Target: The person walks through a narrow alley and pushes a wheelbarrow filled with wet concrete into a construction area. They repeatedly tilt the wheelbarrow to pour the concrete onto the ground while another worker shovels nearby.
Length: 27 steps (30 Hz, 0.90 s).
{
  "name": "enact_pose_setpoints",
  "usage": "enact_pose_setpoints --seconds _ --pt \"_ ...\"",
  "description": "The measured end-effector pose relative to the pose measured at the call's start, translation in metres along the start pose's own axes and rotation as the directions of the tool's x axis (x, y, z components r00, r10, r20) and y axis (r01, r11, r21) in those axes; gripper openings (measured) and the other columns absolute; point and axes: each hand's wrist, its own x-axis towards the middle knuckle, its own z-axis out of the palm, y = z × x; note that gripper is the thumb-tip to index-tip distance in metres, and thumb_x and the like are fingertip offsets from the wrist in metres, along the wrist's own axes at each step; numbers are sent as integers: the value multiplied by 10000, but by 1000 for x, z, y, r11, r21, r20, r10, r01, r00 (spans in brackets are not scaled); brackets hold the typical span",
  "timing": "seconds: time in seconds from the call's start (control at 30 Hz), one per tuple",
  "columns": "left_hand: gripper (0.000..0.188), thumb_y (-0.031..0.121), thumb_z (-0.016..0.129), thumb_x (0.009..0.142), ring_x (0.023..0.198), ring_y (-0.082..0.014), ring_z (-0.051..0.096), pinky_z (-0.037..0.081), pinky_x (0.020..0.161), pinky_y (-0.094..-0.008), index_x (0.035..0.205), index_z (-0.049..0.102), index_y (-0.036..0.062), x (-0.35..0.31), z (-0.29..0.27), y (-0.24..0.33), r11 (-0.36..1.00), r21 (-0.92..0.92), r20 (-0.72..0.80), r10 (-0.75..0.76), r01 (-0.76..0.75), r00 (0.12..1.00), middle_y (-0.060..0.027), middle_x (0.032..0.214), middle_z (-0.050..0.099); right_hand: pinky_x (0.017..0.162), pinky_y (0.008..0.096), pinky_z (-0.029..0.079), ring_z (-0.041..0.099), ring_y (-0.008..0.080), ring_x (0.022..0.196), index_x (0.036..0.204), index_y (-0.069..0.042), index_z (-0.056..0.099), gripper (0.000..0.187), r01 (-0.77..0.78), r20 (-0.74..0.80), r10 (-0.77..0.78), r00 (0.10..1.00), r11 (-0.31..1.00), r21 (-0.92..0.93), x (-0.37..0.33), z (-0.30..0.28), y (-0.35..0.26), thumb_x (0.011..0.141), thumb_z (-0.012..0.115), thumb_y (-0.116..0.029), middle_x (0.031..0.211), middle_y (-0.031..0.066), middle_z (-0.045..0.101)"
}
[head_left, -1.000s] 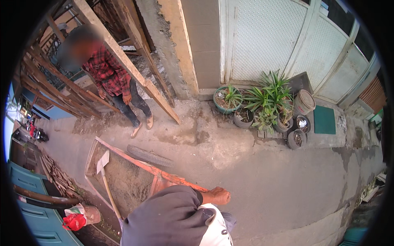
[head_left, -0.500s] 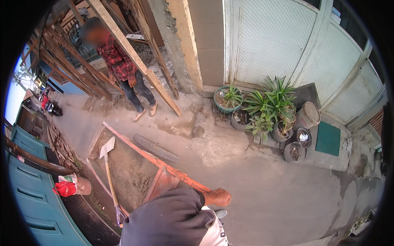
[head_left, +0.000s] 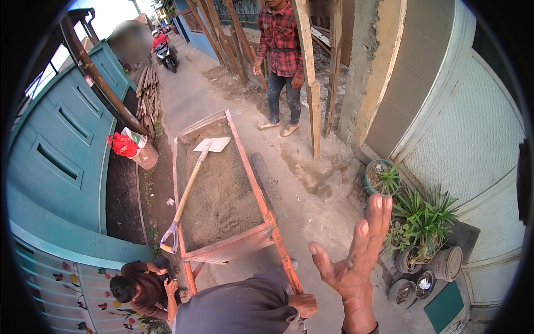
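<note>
My left hand (head_left: 303, 305) is closed round the end of the orange right handle (head_left: 286, 267) of a cart, its dark-sleeved arm crossing from the lower left. Raised to the right of that handle, my right hand (head_left: 356, 259) holds nothing; its fingers point up and the thumb stands apart. The cart (head_left: 251, 172), a long tray with orange-red edges, carries grey-brown sand (head_left: 222, 192). On the sand lies a shovel (head_left: 191, 187) with a pale blade toward the far end. Its purple grip hangs over the tray's near left edge.
A person in a plaid shirt (head_left: 282, 42) stands beyond wooden props (head_left: 313, 106). Another person (head_left: 146, 289) crouches at lower left. Potted plants (head_left: 425, 220) line the right wall. A bucket with red bags (head_left: 146, 156) stands left; a motorbike (head_left: 167, 57) is up the lane.
The view has swung, and the cart now points up the lane. My right hand has come up into view with fingers raised. My left hand stays on the handle.
</note>
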Motion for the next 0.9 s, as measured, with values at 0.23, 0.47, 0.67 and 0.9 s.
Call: enact_pose_setpoints --seconds 0.23,0.47,0.67,0.9 --pt "358 384 629 851 735 -354 697 546 725 -474 735 710 56 -4 91 35 949 -9 -238 -309 316 921 -137 723 702 1192 542 267 341 426 1457 1564 -81 309 905 -235 422 108 900 936 262 -74 74 -29 833 810 -266 1550 226 388" --pt "293 341 607 890 1038 -322 670 506 922 -475 955 738 87 -12 90 -18 890 60 -593 -333 453 733 -145 1012 714 962 480 525 604 458 1199 1586 21 8 1224 -685 904 425 45 672 -282 -301 205 23 773 841 -356 1318 382 542" --pt "186 230 649 862 1089 -293 641 488 969 -445 979 713 100 1 114 0 949 -144 -456 -316 281 832 -107 1043 692 601 394 598 719 281 581 1332 2 484 627 -778 799 596 85 541 -321 -426 207 4 776 729 -151 838 211 706" --pt "300 146 733 820 1138 -344 608 460 1032 -476 1104 660 76 -136 144 95 837 -445 -840 -513 317 177 -136 1201 645 496 434 564 680 302 520 1197 -31 510 459 -799 704 709 -37 403 -448 -395 179 -21 791 704 -120 743 185 679"
